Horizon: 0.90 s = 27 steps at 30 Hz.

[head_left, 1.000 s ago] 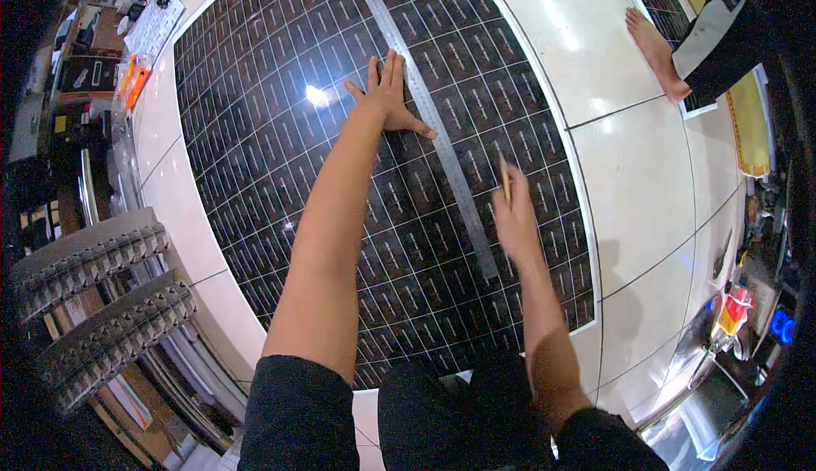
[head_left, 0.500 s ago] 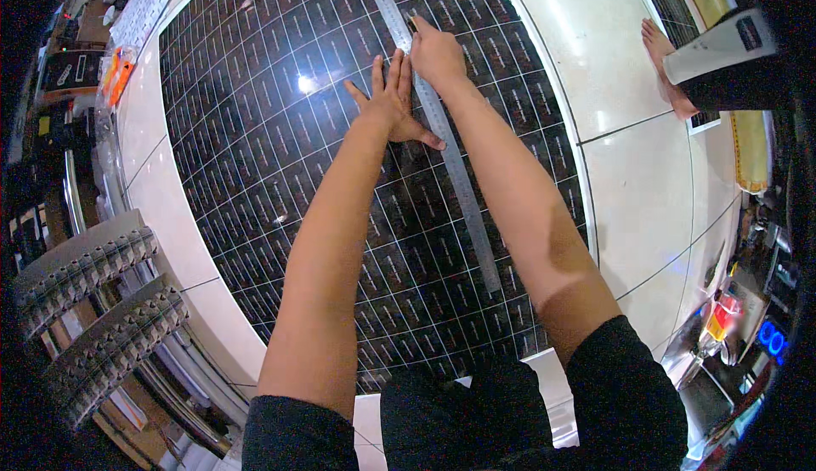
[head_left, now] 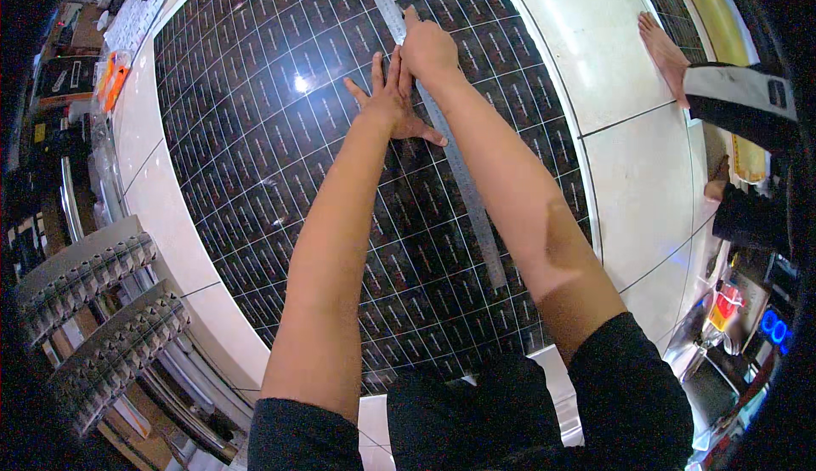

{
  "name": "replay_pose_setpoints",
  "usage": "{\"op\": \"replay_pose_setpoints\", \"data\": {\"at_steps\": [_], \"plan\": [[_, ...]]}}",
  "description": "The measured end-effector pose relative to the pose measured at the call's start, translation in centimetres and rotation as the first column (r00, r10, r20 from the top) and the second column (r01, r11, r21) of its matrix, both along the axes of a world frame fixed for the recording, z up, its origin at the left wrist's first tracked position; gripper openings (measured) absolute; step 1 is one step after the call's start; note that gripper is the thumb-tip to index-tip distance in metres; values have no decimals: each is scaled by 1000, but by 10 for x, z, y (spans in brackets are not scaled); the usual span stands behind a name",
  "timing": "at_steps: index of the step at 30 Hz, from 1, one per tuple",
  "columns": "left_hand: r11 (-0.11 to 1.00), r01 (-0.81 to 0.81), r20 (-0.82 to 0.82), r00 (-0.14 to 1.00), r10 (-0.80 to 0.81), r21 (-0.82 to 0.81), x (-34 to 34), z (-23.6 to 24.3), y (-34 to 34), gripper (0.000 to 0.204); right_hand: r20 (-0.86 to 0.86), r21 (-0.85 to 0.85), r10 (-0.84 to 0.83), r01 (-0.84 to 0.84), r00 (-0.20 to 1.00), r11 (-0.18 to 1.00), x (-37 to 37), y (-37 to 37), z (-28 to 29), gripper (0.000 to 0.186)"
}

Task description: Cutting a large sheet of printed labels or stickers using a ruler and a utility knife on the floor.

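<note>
A large black sheet [head_left: 255,131], printed with a white grid and small repeated marks, is spread on the floor before me. Across it, slanting from far left to near right, lies a long metal ruler [head_left: 478,224]. My left hand [head_left: 393,112] is spread out flat, its fingers on the sheet and against the ruler and its thumb across the ruler's edge. Just beyond it, my right hand [head_left: 430,53] is closed over the ruler's far part. Whatever that hand grips is hidden by its fingers.
White floor tiles [head_left: 629,182] surround the sheet. At the right are another person's bare foot [head_left: 665,54] and a yellow roll [head_left: 722,12]. Cardboard racks of folded pieces [head_left: 127,258] stand at the left, beyond them an orange tool [head_left: 114,88]. Blue lights [head_left: 773,326] glow lower right.
My right hand has shifted slightly left, covering more of the ruler. My left hand stays in place. The other person's leg has moved, and a second foot shows at the right.
</note>
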State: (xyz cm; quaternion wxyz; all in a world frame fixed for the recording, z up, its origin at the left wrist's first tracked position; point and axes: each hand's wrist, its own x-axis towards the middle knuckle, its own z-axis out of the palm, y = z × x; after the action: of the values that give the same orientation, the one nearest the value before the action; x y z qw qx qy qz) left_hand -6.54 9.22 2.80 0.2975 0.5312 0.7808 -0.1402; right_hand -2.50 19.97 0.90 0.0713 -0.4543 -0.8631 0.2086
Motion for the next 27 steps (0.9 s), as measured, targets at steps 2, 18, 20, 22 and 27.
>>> {"op": "replay_pose_setpoints", "data": {"at_steps": [2, 18, 20, 22, 27], "plan": [[1000, 5, -1, 1000, -5, -29, 0, 0, 1, 164, -17, -11, -15, 15, 1000, 1000, -1, -2, 0, 68], [999, 8, 6, 1000, -7, -31, 0, 0, 2, 162, 37, 14, -54, 54, 998, 998, -9, -5, -2, 53], [999, 17, 3, 1000, -16, -41, -1, 0, 1, 162, 21, 20, -44, 43, 999, 999, -11, -4, -4, 53], [999, 20, 5, 1000, -20, -43, -2, -1, 1, 162, 20, 26, -37, 37, 999, 999, -13, -5, -6, 52], [999, 30, 16, 999, -29, -31, -2, -4, 1, 162, 7, 3, -42, 42, 999, 999, -14, -5, -6, 62]]}}
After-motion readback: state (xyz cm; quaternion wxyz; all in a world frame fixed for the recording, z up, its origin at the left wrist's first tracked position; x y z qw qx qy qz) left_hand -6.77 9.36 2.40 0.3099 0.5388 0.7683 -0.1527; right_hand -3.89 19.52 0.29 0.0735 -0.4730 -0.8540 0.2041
